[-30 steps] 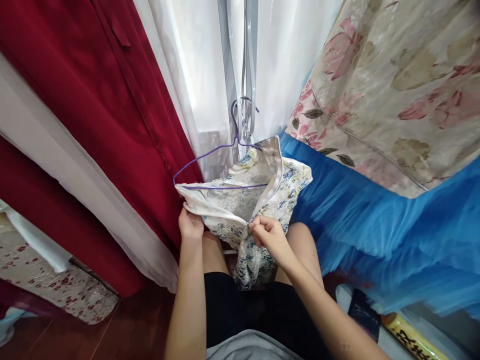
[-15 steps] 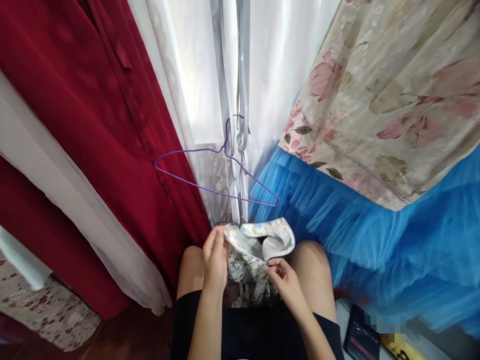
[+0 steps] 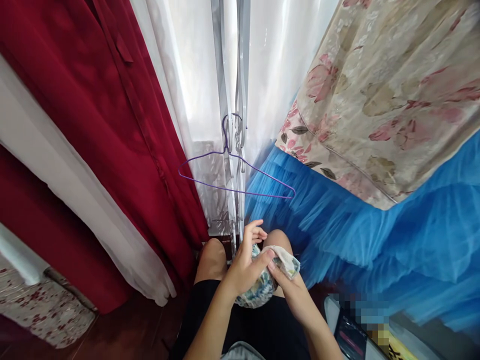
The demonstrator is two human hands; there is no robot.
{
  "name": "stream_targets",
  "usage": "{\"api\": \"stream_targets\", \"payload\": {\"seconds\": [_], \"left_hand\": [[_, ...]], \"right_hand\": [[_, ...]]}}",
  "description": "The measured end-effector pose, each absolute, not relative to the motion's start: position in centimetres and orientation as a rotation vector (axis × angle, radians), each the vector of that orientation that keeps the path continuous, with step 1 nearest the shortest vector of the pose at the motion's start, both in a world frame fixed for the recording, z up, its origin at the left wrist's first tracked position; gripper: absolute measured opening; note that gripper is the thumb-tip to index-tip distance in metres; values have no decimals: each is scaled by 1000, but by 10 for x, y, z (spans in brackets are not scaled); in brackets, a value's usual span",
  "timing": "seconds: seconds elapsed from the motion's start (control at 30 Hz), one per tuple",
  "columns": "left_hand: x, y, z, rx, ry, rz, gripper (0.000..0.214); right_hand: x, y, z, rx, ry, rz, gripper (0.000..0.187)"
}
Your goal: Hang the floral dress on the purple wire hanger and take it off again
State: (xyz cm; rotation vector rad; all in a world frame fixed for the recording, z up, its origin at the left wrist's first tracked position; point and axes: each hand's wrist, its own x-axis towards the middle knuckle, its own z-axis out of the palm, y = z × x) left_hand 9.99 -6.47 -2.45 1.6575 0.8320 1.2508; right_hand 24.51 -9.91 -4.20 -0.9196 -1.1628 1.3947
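A bunched cloth garment (image 3: 258, 292) in white with a blue-green leafy print lies gathered between my thighs. My right hand (image 3: 288, 285) is closed on its pale edge, thumb on top, and a flap sticks out to the right. Over the garment's left side is my left hand (image 3: 243, 267), with its fingers stretched forward and apart. The left thumb touches the cloth close to the right thumb. The garment's exact kind cannot be made out.
A purple wire hanger (image 3: 236, 190) hangs from a chain of pale hooks (image 3: 234, 145) ahead of my knees. Red curtain-like cloth (image 3: 123, 165) hangs left, a floral cloth (image 3: 360, 140) and blue tulle (image 3: 356, 235) right. A phone (image 3: 350, 332) lies at lower right.
My left hand has moved right and its fingers have spread from their pinch. The garment has been turned and bunched lower. The hanger has swung to the right.
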Motion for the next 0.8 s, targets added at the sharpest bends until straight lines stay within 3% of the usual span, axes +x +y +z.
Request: {"api": "stream_targets", "payload": {"seconds": [0.13, 0.3, 0.43, 0.6, 0.67, 0.8], "left_hand": [[82, -59, -54, 1771, 637, 741, 57], [49, -59, -76, 2036, 950, 404, 36], [14, -57, -58, 2215, 1206, 530, 22], [-4, -60, -11, 2298, 1297, 912, 28], [-1, -61, 6, 2274, 1244, 1024, 27], [4, -63, 24, 2114, 1212, 1184, 22]], "right_hand": [[268, -107, -31, -966, -1316, 1450, 33], [318, -103, -3, -1098, -1628, 1507, 35], [353, -67, 30, -1199, -1770, 1265, 35], [362, 19, 84, -1125, -1631, 782, 28], [354, 57, 100, -1030, -1629, 815, 22], [320, 109, 108, -963, -1650, 1212, 26]]}}
